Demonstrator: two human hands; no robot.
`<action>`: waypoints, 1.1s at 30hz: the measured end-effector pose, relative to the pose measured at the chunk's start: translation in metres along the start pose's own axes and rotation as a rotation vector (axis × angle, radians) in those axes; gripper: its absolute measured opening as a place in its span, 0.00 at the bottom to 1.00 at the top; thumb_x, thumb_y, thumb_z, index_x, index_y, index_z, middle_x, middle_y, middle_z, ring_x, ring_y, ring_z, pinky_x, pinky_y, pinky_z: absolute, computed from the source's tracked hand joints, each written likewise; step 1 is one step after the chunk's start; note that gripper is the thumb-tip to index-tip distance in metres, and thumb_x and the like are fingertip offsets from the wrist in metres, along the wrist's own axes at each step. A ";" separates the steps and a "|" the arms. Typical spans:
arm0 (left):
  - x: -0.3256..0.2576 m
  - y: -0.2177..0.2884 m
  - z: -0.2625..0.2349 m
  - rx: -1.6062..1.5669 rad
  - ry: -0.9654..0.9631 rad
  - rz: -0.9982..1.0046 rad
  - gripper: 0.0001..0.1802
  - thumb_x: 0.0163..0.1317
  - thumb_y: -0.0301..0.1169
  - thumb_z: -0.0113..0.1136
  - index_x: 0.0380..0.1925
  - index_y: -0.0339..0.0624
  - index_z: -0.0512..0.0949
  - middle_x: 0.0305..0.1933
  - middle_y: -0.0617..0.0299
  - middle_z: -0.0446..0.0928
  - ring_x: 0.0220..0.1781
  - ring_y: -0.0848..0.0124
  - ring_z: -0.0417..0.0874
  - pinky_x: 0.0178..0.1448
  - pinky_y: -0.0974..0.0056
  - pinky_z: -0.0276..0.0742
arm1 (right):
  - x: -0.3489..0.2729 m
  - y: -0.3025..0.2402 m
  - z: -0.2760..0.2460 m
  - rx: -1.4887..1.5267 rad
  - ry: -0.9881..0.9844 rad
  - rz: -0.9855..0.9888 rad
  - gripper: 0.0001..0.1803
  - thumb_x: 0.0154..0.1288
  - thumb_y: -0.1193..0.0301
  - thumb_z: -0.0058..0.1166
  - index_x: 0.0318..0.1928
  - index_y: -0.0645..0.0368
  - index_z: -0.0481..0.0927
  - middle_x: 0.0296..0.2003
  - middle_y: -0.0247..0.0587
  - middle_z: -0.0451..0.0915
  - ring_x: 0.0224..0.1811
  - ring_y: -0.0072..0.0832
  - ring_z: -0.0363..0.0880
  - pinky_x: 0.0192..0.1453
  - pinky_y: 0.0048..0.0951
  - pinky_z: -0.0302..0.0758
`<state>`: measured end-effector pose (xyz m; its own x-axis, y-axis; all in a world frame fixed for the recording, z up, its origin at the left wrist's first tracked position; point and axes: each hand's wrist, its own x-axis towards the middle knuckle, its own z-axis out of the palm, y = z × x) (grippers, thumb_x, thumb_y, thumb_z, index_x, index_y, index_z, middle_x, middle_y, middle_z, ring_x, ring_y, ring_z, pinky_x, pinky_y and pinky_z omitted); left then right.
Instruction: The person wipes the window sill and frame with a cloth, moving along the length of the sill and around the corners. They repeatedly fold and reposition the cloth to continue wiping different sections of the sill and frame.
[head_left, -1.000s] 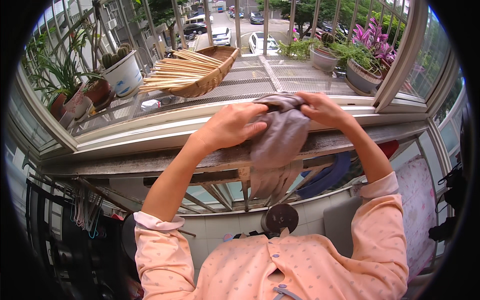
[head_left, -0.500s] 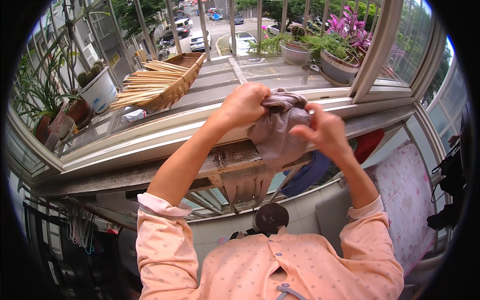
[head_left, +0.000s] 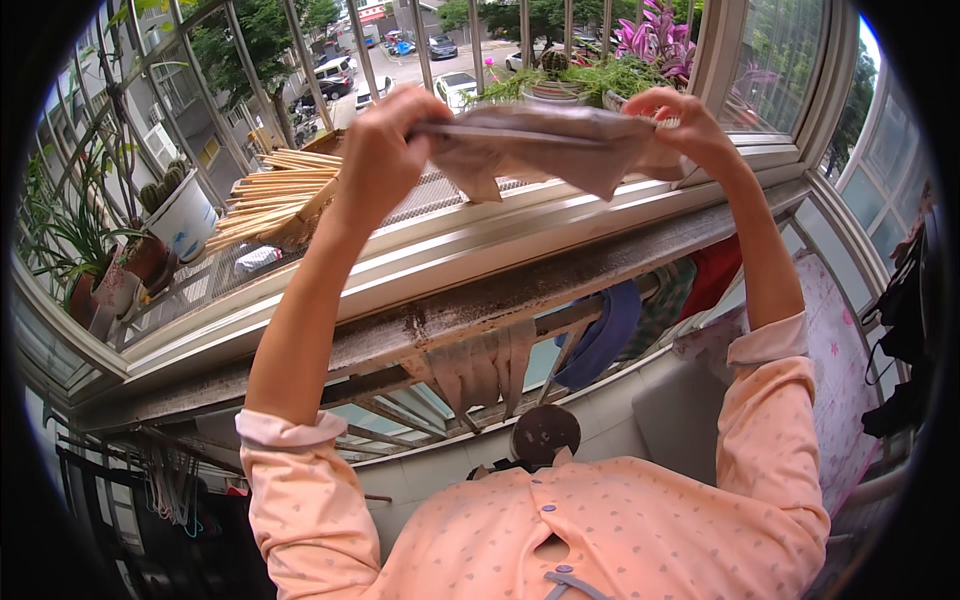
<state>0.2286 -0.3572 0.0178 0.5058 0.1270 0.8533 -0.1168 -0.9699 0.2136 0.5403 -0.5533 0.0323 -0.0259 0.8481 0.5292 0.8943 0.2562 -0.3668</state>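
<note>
A greyish-brown cloth (head_left: 560, 145) is stretched out between my two raised hands, blurred by motion, with its lower corners hanging loose. My left hand (head_left: 392, 140) is closed on its left end. At the other end my right hand (head_left: 690, 125) pinches the cloth between thumb and fingers. Both hands are held up in front of the open window, above the white window track (head_left: 420, 262). Below them runs a worn, stained ledge (head_left: 440, 305).
A woven basket of wooden sticks (head_left: 290, 195) rests on the mesh shelf outside, beside a potted cactus (head_left: 180, 210). More potted plants (head_left: 655, 45) stand far right behind the cloth. Beneath the ledge, a blue cloth (head_left: 605, 335) and a beige cloth (head_left: 480, 370) hang over a rail.
The bunched cloth has been lifted from near the ledge and spread out sideways. My hands have moved up and apart, the left one leftward, the right one rightward.
</note>
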 end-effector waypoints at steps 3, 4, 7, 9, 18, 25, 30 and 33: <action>-0.027 0.014 0.000 -0.013 -0.603 0.085 0.08 0.53 0.20 0.60 0.33 0.40 0.83 0.35 0.56 0.82 0.38 0.64 0.83 0.45 0.64 0.78 | -0.014 0.003 0.011 -0.193 -0.444 0.159 0.21 0.46 0.80 0.55 0.46 0.55 0.82 0.45 0.36 0.81 0.51 0.30 0.75 0.60 0.33 0.70; -0.035 0.015 0.001 -0.084 -0.800 -0.038 0.07 0.55 0.25 0.61 0.35 0.42 0.84 0.35 0.55 0.83 0.37 0.63 0.84 0.44 0.63 0.77 | -0.019 0.003 0.015 -0.196 -0.466 0.092 0.19 0.50 0.75 0.59 0.47 0.56 0.82 0.45 0.38 0.81 0.51 0.28 0.75 0.60 0.31 0.70; -0.036 -0.002 0.008 -0.203 -0.505 -0.282 0.12 0.57 0.34 0.63 0.39 0.42 0.83 0.38 0.52 0.83 0.39 0.61 0.83 0.47 0.62 0.77 | -0.019 0.010 0.032 0.125 -0.110 0.193 0.15 0.58 0.69 0.59 0.45 0.59 0.82 0.41 0.40 0.82 0.44 0.27 0.78 0.52 0.28 0.73; -0.035 -0.015 0.017 0.022 -0.378 -0.305 0.13 0.58 0.37 0.63 0.38 0.39 0.83 0.39 0.50 0.82 0.40 0.60 0.83 0.48 0.62 0.76 | -0.013 0.015 0.043 0.179 -0.031 0.238 0.14 0.61 0.67 0.57 0.44 0.60 0.82 0.38 0.41 0.83 0.40 0.26 0.79 0.47 0.26 0.75; -0.031 -0.023 0.040 0.187 -0.208 -0.291 0.08 0.52 0.27 0.64 0.32 0.36 0.81 0.26 0.51 0.80 0.24 0.63 0.81 0.33 0.63 0.75 | -0.008 0.012 0.044 0.042 0.194 0.216 0.04 0.56 0.76 0.58 0.33 0.60 0.82 0.29 0.40 0.81 0.31 0.27 0.78 0.40 0.30 0.75; -0.023 -0.004 0.060 0.413 -0.147 -0.092 0.27 0.51 0.28 0.62 0.54 0.41 0.71 0.59 0.49 0.69 0.56 0.55 0.75 0.56 0.56 0.74 | 0.009 0.018 0.031 -0.415 0.459 -0.030 0.06 0.59 0.71 0.58 0.34 0.60 0.82 0.31 0.40 0.80 0.38 0.34 0.77 0.45 0.35 0.74; -0.033 0.015 0.098 0.213 -0.664 -0.030 0.24 0.60 0.43 0.58 0.51 0.38 0.73 0.49 0.52 0.76 0.53 0.54 0.75 0.56 0.56 0.72 | -0.011 0.018 0.079 -0.222 -0.241 0.289 0.15 0.64 0.60 0.55 0.37 0.61 0.79 0.38 0.46 0.77 0.42 0.39 0.75 0.46 0.33 0.71; -0.037 0.022 0.104 0.328 -0.565 -0.008 0.25 0.62 0.48 0.54 0.47 0.38 0.76 0.42 0.55 0.76 0.49 0.55 0.76 0.53 0.54 0.72 | -0.023 0.019 0.092 -0.328 -0.101 0.210 0.17 0.66 0.57 0.51 0.41 0.59 0.75 0.39 0.47 0.75 0.43 0.41 0.75 0.46 0.37 0.71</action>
<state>0.2963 -0.4050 -0.0587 0.8875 0.0919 0.4515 0.1098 -0.9939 -0.0137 0.5163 -0.5250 -0.0568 0.1431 0.9118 0.3850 0.9796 -0.0749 -0.1865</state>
